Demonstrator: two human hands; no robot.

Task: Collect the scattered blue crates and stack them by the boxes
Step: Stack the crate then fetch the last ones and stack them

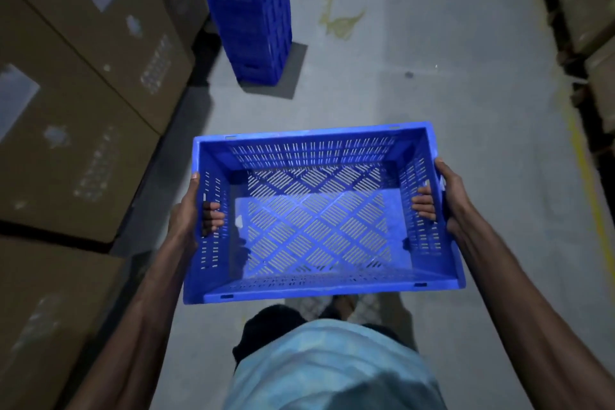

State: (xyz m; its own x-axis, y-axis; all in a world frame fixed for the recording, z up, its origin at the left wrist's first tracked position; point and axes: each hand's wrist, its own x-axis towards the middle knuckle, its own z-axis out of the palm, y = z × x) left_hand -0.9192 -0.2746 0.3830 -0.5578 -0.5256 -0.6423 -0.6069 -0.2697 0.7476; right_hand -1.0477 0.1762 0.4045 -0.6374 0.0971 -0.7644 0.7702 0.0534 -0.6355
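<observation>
I carry an empty blue crate [316, 216] with slotted walls and floor, level in front of my body above the floor. My left hand [191, 210] grips its left side, fingers curled through the handle slot. On the opposite wall my right hand [444, 196] grips the right handle slot the same way. A tall stack of blue crates [249, 10] stands on the floor ahead, beside the cardboard boxes [83, 76] on the left.
Large brown cardboard boxes line the left side of the aisle. More boxes on pallets [592, 43] stand at the right, with a yellow floor line [589, 176] along them. Grey concrete floor [416, 76] runs between, stained near the stack.
</observation>
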